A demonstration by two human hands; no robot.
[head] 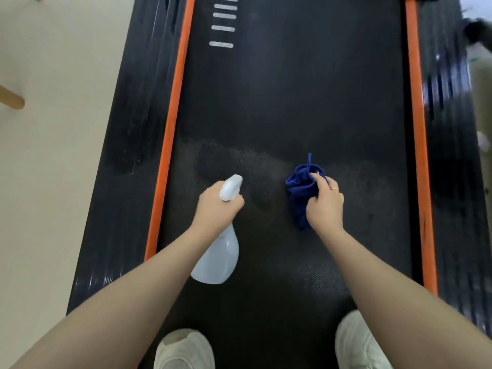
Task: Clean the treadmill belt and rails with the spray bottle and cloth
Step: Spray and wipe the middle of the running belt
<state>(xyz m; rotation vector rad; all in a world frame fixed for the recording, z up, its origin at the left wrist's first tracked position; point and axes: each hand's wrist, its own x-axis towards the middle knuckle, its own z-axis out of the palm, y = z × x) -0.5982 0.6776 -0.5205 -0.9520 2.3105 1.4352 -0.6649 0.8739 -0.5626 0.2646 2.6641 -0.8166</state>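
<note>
over the middle of the treadmill belt (292,89), both of the person's bare arms reach forward and down. the left hand (215,206) grips the neck of a pale, translucent spray bottle (218,258), fingers curled round it just under the white spray head (231,187); the nozzle points away from the person, toward the far end of the belt, and the bottle's rounded body hangs back under the wrist, above the belt. the right hand (325,205) holds a bunched dark blue cloth (300,189), fingers and thumb wrapped round the wad, a gold ring on one finger. a thin loop of the cloth sticks out on the far side, and the rest of the fabric spills out to the left of the hand. whether the cloth touches the belt cannot be told.

the belt is black and textured, with a paler, misty patch running across it just beyond the two hands. a row of short white dashes (223,22) marks the belt at the far left. orange strips run along both edges, the left orange strip (170,134) and the right orange strip (418,134), and outside them lie the black ribbed side rails, the left rail (127,145) and the right rail (452,166). two pale sneakers stand on the near end of the belt, the left sneaker (183,350) and the right sneaker (359,342). a cream floor (53,155) lies to the left of the treadmill.
</note>
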